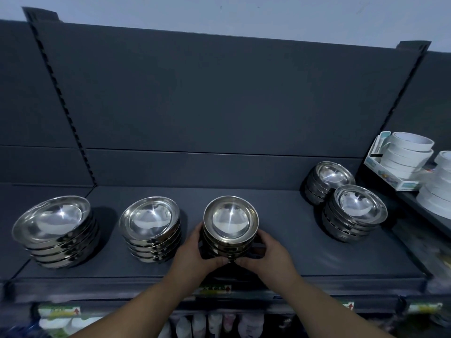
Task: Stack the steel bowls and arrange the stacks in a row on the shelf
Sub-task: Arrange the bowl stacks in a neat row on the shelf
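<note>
Several stacks of shiny steel bowls stand on a dark grey shelf (305, 250). The middle stack (230, 222) sits near the shelf's front edge, and both hands wrap around its lower bowls: my left hand (195, 254) on its left side, my right hand (269, 257) on its right, thumbs meeting in front. To the left stand a second stack (150, 228) and a far-left stack (55, 230), roughly in line with it. At the right, a front stack (355, 212) and a rear stack (328, 181) stand close together, further back.
A dark back panel (219, 106) rises behind the shelf. On the neighbouring shelf at right are stacked white tape rolls (407, 152) and a white box (395, 181). Price labels (214, 289) line the front edge, and packaged goods hang below.
</note>
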Demonstrator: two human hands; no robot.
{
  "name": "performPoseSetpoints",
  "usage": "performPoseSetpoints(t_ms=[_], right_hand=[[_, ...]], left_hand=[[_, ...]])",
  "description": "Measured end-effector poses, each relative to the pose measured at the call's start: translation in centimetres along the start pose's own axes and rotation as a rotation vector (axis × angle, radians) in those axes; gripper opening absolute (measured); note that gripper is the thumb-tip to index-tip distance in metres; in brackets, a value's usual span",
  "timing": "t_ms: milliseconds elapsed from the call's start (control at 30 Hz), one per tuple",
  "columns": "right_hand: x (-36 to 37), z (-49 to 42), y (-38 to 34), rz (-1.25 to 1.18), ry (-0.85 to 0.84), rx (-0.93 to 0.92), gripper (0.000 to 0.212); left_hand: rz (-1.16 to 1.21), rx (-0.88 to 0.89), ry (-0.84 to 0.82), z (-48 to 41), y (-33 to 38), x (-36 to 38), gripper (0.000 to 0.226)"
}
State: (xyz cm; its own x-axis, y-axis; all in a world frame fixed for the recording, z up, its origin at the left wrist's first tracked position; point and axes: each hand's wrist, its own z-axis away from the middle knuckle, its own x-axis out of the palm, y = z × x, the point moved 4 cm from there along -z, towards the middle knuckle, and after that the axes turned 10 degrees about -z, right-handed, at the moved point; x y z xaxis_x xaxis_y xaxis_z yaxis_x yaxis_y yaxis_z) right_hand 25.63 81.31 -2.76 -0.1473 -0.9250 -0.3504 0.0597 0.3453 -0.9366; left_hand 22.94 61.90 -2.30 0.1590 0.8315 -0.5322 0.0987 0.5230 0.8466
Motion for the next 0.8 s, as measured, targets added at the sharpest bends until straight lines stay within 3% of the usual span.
performPoseSetpoints(t_ms=[233, 433, 567, 800], right_hand=[[-0.1, 1.0, -0.3, 0.044, -0.004, 0.014, 0.078], [-1.6, 2.8, 0.1, 0.255, -0.041, 0.056, 0.071], [-4.5, 5.0, 0.5, 0.382, -0.051, 0.046, 0.071], [-13.0, 12.1, 4.0, 0.422, -0.090, 0.103, 0.068]], left_hand=[[-0.147, -0.003, -0.007, 0.6, 0.8, -0.7, 0.092], [-0.380, -0.047, -0.049, 2.8, 0.6, -0.4, 0.084], [-0.525, -0.029, -0.074, 4.8, 1.4, 1.0, 0.069], [-0.660, -0.001, -0.050, 10.3, 6.0, 7.7, 0.076]])
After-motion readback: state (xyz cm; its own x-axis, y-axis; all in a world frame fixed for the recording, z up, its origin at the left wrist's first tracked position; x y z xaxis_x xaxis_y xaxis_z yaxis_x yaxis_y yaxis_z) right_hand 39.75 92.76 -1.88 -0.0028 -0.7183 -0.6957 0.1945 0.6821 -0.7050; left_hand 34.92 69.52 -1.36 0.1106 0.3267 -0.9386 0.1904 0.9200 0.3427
